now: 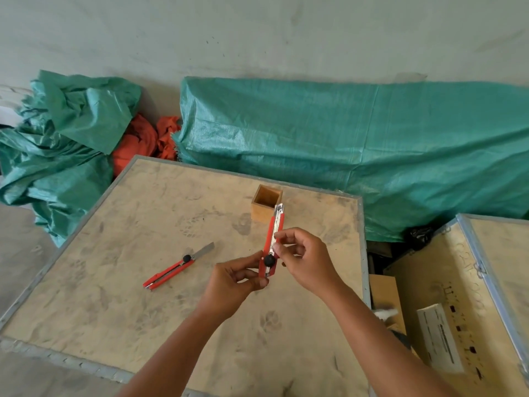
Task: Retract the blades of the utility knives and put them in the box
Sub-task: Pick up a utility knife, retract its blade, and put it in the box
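Above dusty plywood, both hands' fingers (277, 244) pinch a red knife (274, 233) (steel blade out).

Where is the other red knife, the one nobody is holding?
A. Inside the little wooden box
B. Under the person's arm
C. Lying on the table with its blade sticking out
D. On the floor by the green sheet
C: the second utility knife lies flat on the table, left of the hands, with its grey blade still out, while the wooden box stands farther back.
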`<state>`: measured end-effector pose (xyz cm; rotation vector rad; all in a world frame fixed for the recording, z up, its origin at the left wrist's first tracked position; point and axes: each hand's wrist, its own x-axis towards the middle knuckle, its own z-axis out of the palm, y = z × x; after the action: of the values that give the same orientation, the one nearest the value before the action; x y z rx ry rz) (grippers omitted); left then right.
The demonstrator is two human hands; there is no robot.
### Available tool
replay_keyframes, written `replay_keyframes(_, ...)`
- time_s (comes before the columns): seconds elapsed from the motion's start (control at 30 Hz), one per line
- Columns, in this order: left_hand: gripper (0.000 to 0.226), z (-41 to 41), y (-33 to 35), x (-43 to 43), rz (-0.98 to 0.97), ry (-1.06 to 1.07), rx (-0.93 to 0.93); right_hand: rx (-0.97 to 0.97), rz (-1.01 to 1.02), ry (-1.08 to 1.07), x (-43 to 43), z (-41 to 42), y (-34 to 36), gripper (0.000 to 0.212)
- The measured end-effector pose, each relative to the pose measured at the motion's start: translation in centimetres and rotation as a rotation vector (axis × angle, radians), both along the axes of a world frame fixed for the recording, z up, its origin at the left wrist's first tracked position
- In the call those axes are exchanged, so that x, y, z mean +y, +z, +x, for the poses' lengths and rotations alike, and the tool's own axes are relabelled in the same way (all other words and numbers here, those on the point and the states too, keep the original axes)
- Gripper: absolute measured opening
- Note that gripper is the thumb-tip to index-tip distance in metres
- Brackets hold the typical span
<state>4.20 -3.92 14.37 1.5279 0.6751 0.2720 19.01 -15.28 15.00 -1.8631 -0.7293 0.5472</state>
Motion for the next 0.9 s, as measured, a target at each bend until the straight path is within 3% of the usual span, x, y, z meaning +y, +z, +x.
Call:
replay_keyframes(0.17, 0.058, 5.6, -0.7, 4.5, 0.115, -0.052, 0.043, -0.005, -0.013, -0.060, 4.2, 5.8, -0.5, 0.027)
replay_keyframes(0.43, 0.055, 15.3, -4.5, 13.1, 0.467, 0.004, 0.247, -0.150, -0.017, -0.190, 11.1, 14.9, -3.9, 0.030)
replay_keyframes(0.6, 0.069, 19.0, -7.7, 15.1, 0.539, -0.068, 0.399, -0.223, -0.058, -0.246, 14.3, 16.5, -7.4, 0.032)
replay_keyframes(0.77, 0.044, 19.9, -9.3, 15.6, 0.539, -0.153, 0.424, -0.275, -0.117, -0.240, 15.5, 16.3, -9.9, 0.030)
replay_keyframes(0.9, 0.047, 19.7, -9.6, 15.6, 0.550, -0.150, 0.399, -0.285, -0.150, -0.227, 15.3, 15.7, -10.8, 0.031)
